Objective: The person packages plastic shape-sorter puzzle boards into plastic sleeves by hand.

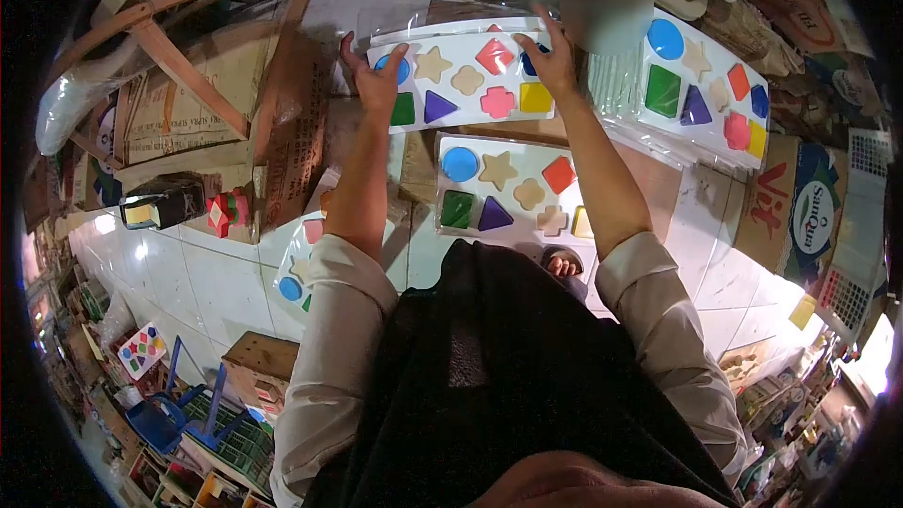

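Observation:
My left hand [378,85] grips the left end of a white shape puzzle board [419,85], its thumb on the face by the blue circle. At the other end my right hand [555,61] grips the same board, with the thumb near the dark blue piece. Star, flower, cross, triangle and square pieces show between the hands. Clear plastic and a white edge lie along the board's far side. Nearer my body, a second shape puzzle board [522,165] lies flat. To the right of my right hand is a plastic-wrapped stack of shape puzzle boards [673,66].
A wooden frame [179,66] leans by cardboard at the left. Another shape board [293,268] lies partly behind my left forearm. A printed carton [785,207] stands right. My foot [564,263] is on the tiled floor [221,273]. A blue chair [155,419] stands lower left.

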A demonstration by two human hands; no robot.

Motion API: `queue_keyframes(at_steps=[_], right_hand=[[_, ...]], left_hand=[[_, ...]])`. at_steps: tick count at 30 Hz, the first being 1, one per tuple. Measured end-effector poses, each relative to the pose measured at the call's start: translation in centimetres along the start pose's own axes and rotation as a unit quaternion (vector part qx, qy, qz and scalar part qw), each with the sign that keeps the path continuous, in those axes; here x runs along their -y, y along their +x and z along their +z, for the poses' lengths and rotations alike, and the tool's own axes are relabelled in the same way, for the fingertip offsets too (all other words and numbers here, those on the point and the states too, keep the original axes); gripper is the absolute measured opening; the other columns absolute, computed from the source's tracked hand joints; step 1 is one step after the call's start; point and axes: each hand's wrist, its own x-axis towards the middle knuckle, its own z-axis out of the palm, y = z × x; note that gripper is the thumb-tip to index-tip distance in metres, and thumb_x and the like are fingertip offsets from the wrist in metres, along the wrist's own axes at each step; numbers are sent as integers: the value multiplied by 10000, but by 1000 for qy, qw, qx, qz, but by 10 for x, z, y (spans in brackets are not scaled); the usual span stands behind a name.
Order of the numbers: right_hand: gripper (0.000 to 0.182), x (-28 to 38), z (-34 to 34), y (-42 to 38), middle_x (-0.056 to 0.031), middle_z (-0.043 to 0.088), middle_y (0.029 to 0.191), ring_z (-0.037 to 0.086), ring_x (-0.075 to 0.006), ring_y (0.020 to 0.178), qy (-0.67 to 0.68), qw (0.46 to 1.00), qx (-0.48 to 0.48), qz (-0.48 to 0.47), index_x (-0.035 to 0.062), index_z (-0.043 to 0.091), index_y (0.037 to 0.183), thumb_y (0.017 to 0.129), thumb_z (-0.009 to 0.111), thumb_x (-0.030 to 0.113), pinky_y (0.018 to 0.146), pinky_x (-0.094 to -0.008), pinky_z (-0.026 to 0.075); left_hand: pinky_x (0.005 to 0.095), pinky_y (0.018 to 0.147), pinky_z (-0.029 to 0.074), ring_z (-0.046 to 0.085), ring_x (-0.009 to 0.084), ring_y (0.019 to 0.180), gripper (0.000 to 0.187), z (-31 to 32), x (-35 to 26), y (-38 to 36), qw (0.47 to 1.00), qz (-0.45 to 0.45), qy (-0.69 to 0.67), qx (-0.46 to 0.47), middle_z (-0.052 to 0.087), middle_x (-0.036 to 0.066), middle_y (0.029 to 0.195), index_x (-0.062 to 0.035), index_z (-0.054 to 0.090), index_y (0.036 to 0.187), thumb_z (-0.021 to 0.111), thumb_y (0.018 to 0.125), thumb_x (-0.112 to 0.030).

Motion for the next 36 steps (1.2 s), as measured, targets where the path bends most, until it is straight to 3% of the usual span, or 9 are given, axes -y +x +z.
queue_keyframes(at_steps=[3, 5, 8, 17, 19, 24, 26, 32, 36], right_hand=[[526, -2, -4, 0, -184, 471, 1144, 456, -247, 1063, 99, 993, 50, 24, 81, 548, 1073, 643, 758, 299, 848, -316, 405], [548, 7, -11, 5, -195, 558, 995, 547, -267, 936, 206, 961, 108, 150, 13, 581, 960, 602, 770, 383, 810, -335, 433], [575, 11, -9, 9, -183, 597, 849, 581, -251, 825, 113, 970, 104, 189, 3, 576, 876, 566, 775, 444, 736, -328, 457], [589, 12, 3, 7, -161, 608, 740, 586, -225, 691, 66, 980, 61, 177, -11, 574, 785, 545, 765, 492, 656, -314, 464], [587, 9, 8, 8, -155, 606, 745, 584, -227, 681, 50, 989, 41, 135, -11, 571, 776, 546, 764, 494, 648, -311, 464], [574, 1, 13, 11, -141, 597, 802, 580, -217, 719, 1, 999, -18, 29, -4, 566, 738, 538, 768, 494, 645, -299, 460], [542, 20, 1, 15, -135, 591, 884, 570, -197, 792, 127, 945, 165, 252, -5, 558, 790, 564, 775, 437, 699, -276, 456], [785, -23, 9, -17, -160, 527, 1091, 546, -213, 933, 349, 883, 210, 234, -8, 435, 1140, 530, 825, 297, 808, -283, 435], [775, 0, -8, -8, -171, 530, 1072, 564, -205, 893, 303, 862, 281, 294, -32, 355, 1217, 600, 788, 147, 765, -294, 477]], left_hand=[[333, 913, 342, 436, 233, 1060, 662, -6, -12, 1, 998, 23, -18, 53, 459, 169, 1146, -1, 420, 1167, 758, 635, -205], [324, 889, 367, 463, 229, 1032, 649, -10, -13, -1, 994, -26, -40, 96, 492, 157, 1111, -9, 440, 1156, 764, 626, -197], [305, 830, 416, 517, 214, 956, 608, -12, 12, 1, 988, -61, -49, 133, 552, 131, 1033, -9, 484, 1114, 773, 612, -192], [280, 710, 470, 576, 151, 784, 422, -25, 3, 8, 969, -162, -19, 186, 603, 78, 908, -5, 558, 971, 754, 660, -211], [268, 718, 465, 578, 142, 807, 352, -30, 9, 4, 924, -220, -251, 184, 609, 61, 916, -13, 557, 1007, 699, 705, -125], [255, 691, 467, 588, 132, 778, 260, -44, -1, -16, 901, -288, -257, 199, 614, 44, 877, -36, 582, 967, 663, 727, -95], [252, 683, 468, 591, 133, 767, 247, -43, -3, -20, 911, -289, -232, 184, 615, 40, 865, -40, 590, 950, 666, 725, -106], [257, 682, 468, 589, 136, 754, 256, -42, 52, -12, 874, -356, -291, 158, 617, 45, 864, -48, 601, 934, 683, 709, -138], [291, 733, 462, 579, 172, 819, 383, -42, 36, 3, 860, -448, -195, 149, 613, 62, 909, -57, 587, 984, 698, 706, -296]])
